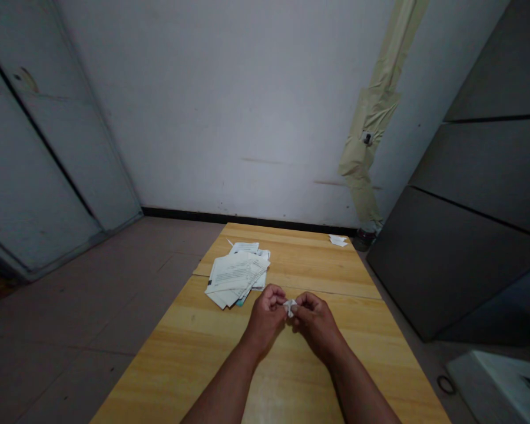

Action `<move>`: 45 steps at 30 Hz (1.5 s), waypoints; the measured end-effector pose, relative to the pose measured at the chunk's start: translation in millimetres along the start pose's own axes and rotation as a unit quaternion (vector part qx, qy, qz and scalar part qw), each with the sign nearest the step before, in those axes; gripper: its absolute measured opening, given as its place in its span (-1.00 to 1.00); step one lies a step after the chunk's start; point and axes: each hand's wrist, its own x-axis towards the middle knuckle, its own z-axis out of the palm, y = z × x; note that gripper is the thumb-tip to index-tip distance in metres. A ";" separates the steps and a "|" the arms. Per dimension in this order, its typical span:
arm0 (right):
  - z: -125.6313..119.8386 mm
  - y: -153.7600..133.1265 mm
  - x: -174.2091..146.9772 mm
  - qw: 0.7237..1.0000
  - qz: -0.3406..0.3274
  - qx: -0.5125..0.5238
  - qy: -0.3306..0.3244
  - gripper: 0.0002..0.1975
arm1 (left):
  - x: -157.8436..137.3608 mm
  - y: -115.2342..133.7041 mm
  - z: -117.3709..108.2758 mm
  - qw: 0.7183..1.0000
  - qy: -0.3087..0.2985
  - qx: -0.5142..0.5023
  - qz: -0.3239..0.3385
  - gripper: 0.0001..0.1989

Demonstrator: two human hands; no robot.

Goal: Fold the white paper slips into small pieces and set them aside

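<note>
Between my two hands, just above the wooden table [291,377], is a small folded piece of white paper [290,307]. The fingertips of my left hand [269,309] pinch its left side. On its right side, the thumb and fingers of my right hand [312,315] are closed on it. Parts of the paper are hidden by the fingers, so its full shape cannot be made out. Beyond my left hand lies a loose pile of printed paper sheets [234,274], the nearest thing to that hand.
A small white folded paper [338,240] rests at the table's far right corner. Behind the table stands a white wall [247,118] with a taped strip [371,123]. Grey panels [477,235] rise on the right; a pale box [494,383] stands on the floor at lower right.
</note>
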 end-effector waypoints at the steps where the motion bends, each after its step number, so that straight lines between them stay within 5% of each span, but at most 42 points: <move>1: -0.7 1.0 0.6 1.000 -0.003 0.001 0.000 -0.77 | 0.3 -0.8 -0.6 1.000 -0.007 -0.001 -0.008 -0.73; 7: -1.3 3.9 1.6 0.999 -0.008 0.039 -0.010 -0.70 | 0.3 -3.8 -4.2 0.998 -0.048 -0.017 -0.028 -0.64; 19: 3.2 10.1 3.4 0.999 -0.038 0.016 0.020 -0.73 | -1.8 -5.6 1.2 0.998 -0.025 -0.051 0.000 -0.59; 29: -5.0 -5.7 -4.1 0.999 0.034 0.034 -0.018 -0.70 | 0.0 -19.0 -6.8 0.985 -0.046 0.149 0.077 -0.70; 37: -13.6 3.1 -1.2 0.999 0.002 -0.038 -0.029 -0.75 | -0.8 -15.6 -7.1 0.986 -0.034 0.138 0.081 -0.68; 45: 0.9 -5.7 -6.5 0.997 -0.049 -0.061 0.016 -0.72 | -1.9 -7.1 -2.9 0.997 -0.063 0.000 -0.044 -0.72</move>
